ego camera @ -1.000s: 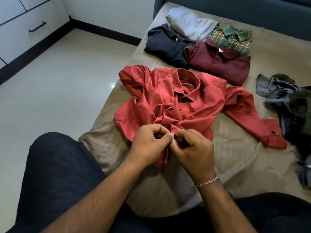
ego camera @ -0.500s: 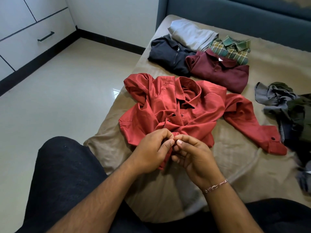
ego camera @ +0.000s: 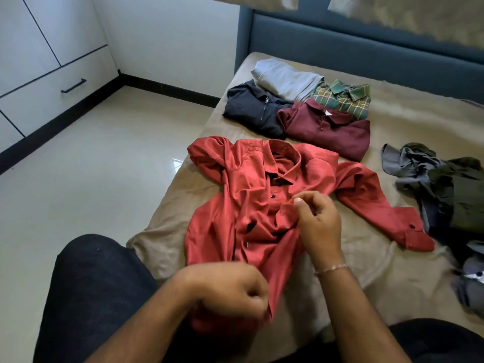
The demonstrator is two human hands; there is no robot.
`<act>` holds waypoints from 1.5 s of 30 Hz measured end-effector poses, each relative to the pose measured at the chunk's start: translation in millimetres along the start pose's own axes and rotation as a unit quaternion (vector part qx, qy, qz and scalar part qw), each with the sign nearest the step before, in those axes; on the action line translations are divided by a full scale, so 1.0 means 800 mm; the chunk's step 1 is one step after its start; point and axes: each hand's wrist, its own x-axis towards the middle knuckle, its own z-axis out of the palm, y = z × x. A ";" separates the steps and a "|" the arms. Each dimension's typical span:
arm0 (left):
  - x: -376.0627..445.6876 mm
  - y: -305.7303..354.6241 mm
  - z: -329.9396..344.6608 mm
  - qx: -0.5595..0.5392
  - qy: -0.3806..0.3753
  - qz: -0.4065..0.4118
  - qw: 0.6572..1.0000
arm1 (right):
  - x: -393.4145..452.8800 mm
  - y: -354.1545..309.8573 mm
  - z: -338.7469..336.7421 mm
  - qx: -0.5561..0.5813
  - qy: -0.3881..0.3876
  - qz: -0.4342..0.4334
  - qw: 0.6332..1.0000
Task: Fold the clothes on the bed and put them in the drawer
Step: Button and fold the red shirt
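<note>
A red long-sleeved shirt (ego camera: 251, 184) lies face up and rumpled on the beige bed (ego camera: 419, 119), collar away from me, one sleeve stretched to the right. My left hand (ego camera: 227, 292) grips the shirt's lower hem and holds it close to my body. My right hand (ego camera: 318, 221) rests on the shirt's front beside the button strip, its fingers loosely curled and its thumb lifted free of the cloth. The white drawer (ego camera: 62, 93) with a black handle is shut, across the floor at the left.
Folded clothes sit at the bed's far end: a grey piece (ego camera: 285, 77), a dark shirt (ego camera: 251, 108), a maroon shirt (ego camera: 327, 129), a green plaid shirt (ego camera: 343, 96). A heap of unfolded grey and olive clothes (ego camera: 445, 184) lies at the right. The blue headboard (ego camera: 340, 40) stands behind.
My hands, pinched together at the lower button strip, have parted. The left pulled the hem toward me; the right moved up the shirt's front. The camera tilted up.
</note>
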 end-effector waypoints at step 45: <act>-0.031 -0.079 -0.119 -0.670 0.540 0.147 0.487 | -0.032 -0.007 0.041 -0.150 -0.214 -0.032 0.965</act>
